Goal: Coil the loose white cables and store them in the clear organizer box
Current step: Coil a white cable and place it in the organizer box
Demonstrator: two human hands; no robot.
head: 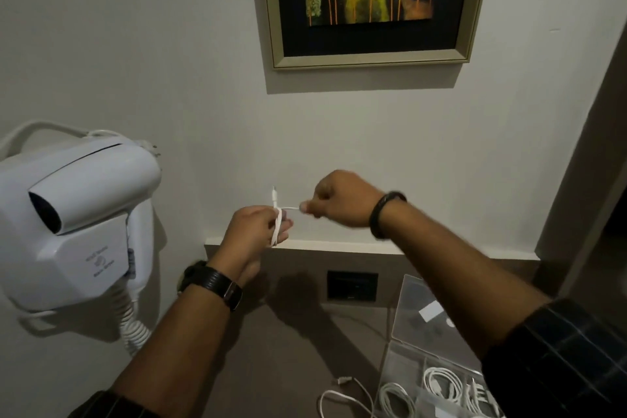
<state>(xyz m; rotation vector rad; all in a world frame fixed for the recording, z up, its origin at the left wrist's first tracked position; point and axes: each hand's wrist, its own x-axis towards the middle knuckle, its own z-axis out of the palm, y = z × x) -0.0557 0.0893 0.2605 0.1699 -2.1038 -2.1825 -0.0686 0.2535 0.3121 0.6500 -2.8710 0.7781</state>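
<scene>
A thin white cable (277,226) is wound in loops around the fingers of my left hand (256,231), held up in front of the wall. One plug end sticks up above the loops. My right hand (342,198) pinches the cable's free end and holds it taut to the right of the left hand. The clear organizer box (400,355) stands open at the lower right, with coiled white cables (441,383) in its compartments. Another loose white cable (346,395) lies on the brown surface beside the box.
A white wall-mounted hair dryer (74,214) with a coiled cord hangs at the left. A framed painting (369,0) hangs above. A dark wall socket (352,285) sits below a narrow ledge (339,246). The box lid (424,309) stands raised.
</scene>
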